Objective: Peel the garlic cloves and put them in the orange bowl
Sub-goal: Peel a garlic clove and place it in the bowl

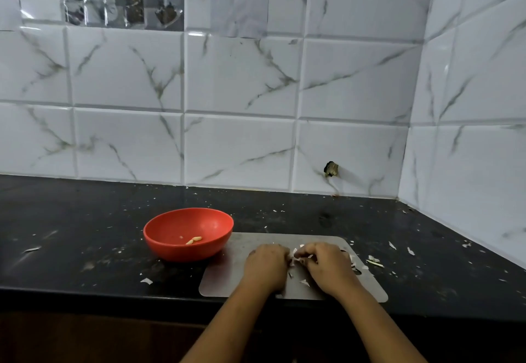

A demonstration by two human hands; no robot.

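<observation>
Garlic clove (294, 255) pinched between curled left hand (266, 266) and right hand (327, 266) over grey board (222, 277), just right of orange bowl (182, 252).

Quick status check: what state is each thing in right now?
Bowl, upright, two peeled cloves inside.
Board, flat on counter, littered with skins.
Garlic, mostly hidden between the hands.
Left hand, curled, pinching the garlic.
Right hand, curled, pinching the garlic.

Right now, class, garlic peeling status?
Left hand, right hand pinch white-skinned garlic clove over grey metal board. Two peeled cloves in round orange bowl. Nothing blocks bowl.
</observation>
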